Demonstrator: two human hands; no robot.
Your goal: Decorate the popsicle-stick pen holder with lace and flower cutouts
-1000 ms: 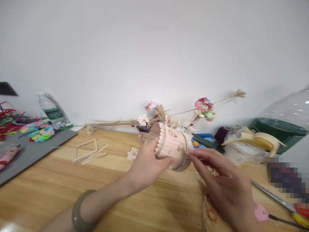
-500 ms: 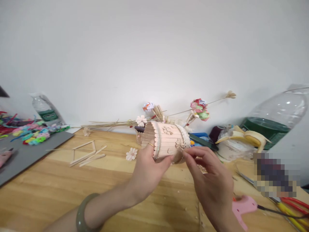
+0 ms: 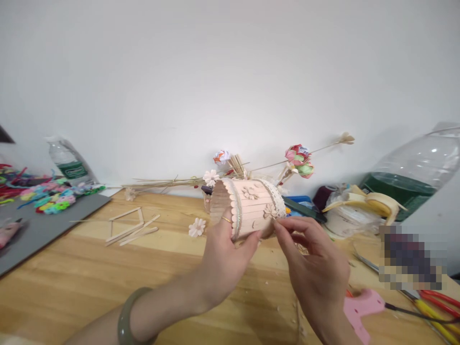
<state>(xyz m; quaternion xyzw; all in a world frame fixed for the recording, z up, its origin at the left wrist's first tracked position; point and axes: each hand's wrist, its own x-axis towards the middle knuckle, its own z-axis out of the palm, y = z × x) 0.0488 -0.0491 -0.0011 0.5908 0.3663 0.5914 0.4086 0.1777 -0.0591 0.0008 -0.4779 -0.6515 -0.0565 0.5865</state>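
A craft-stick pot (image 3: 251,218) lies on its side in the air above the table, its opening towards the left. It has a glittery band by the scalloped rim and lace (image 3: 276,196) round the other end. Thin petal-shaped pieces form a flower (image 3: 250,192) on its wall, and a second flower (image 3: 269,211) sits nearer the lace. My left hand (image 3: 228,251) grips the pot, thumb along the outside and fingers reaching into the opening. The thumb and forefinger of my right hand (image 3: 312,258) pinch together at the second flower; whatever lies between them is too small to make out.
Loose craft sticks (image 3: 131,230) and a white flower (image 3: 197,227) lie on the left. Dried stems and paper flowers (image 3: 299,155) stand behind the pot. At right are a pink glue gun (image 3: 362,306), red-and-yellow-handled tools (image 3: 436,306), a banana peel (image 3: 381,201) and a large bottle (image 3: 413,177).
My right fingertips have moved up slightly, closer against the second flower. A small brownish piece seen at those fingertips earlier no longer shows clearly. My left hand keeps its hold on the pot.
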